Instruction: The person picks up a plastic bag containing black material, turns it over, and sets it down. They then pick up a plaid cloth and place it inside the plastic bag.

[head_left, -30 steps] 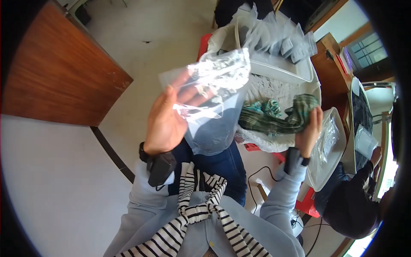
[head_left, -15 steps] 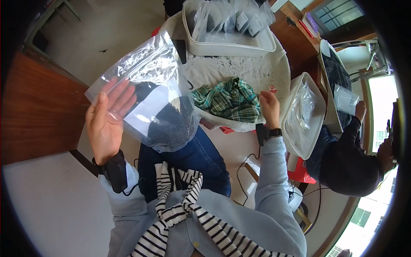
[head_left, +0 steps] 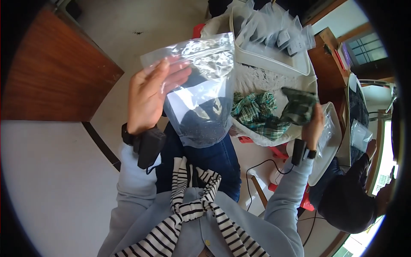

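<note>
My left hand (head_left: pixel 147 98) grips the upper left edge of a clear zip bag (head_left: pixel 205 113), its thumb in front and its fingers showing through the plastic. Dark granular stuff fills the lower part of the bag, and a pale patch shows on its side. The bag hangs tilted above my lap. To the right, my right hand (head_left: pixel 314 126) is closed on a green plaid cloth (head_left: pixel 259 113), lifting one end of it, blurred by motion. The rest of that cloth lies crumpled on the white-covered round table.
A white tub (head_left: pixel 295 65) with several filled clear bags stands at the back of the table (head_left: pixel 274 79). Another white tub (head_left: pixel 336 141) with clear plastic bags sits on the right. Farther right, a co-worker's hand (head_left: pixel 371 147) touches a clear bag. A cable (head_left: pixel 257 165) hangs below my right wrist.
My right hand has taken hold of the plaid cloth and pulled one end up to the right. The bag stays in my left hand. The whole view has shifted.
</note>
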A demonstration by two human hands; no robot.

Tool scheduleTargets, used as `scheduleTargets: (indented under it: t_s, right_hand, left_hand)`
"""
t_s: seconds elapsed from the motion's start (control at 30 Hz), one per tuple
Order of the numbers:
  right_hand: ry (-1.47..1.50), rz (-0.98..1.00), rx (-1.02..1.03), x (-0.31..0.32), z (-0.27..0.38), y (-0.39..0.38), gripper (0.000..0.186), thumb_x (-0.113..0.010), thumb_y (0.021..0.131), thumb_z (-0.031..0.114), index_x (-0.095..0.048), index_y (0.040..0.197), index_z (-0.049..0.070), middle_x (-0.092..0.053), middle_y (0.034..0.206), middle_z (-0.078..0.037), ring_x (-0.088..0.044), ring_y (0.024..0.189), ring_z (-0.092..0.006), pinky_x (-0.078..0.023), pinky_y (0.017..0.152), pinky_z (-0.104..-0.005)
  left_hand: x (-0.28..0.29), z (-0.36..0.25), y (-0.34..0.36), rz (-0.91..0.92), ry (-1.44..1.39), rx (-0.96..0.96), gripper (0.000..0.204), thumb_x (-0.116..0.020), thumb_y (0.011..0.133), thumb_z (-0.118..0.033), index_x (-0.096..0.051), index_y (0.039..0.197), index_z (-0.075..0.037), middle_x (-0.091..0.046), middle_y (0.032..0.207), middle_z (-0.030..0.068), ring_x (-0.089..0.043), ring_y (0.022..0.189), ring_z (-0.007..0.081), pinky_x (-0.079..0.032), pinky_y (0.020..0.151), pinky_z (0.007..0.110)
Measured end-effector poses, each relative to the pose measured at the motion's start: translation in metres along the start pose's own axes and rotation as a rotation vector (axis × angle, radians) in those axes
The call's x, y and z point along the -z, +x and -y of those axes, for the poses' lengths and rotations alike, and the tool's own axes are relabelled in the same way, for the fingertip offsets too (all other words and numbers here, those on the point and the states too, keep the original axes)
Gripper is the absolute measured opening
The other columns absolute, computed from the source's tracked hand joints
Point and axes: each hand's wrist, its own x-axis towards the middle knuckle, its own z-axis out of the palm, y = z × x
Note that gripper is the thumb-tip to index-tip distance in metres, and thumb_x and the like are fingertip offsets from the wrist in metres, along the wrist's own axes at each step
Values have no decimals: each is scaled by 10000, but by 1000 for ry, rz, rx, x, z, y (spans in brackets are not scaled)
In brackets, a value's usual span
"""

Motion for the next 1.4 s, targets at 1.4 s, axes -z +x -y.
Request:
scheduleTargets:
  t_s: [1.4]
  right_hand:
    - [-891,1060,628,-216,136,-143,165,-709,709,47,-588,808,-4,-554,693,-163,-553,649,-362,-441,569,-367]
  left_hand:
    - [-45,11,-23,475,304,-536,472,-749,775,-316,-539,1040,14,-558,888,153,-557,808,323,-449,728,356]
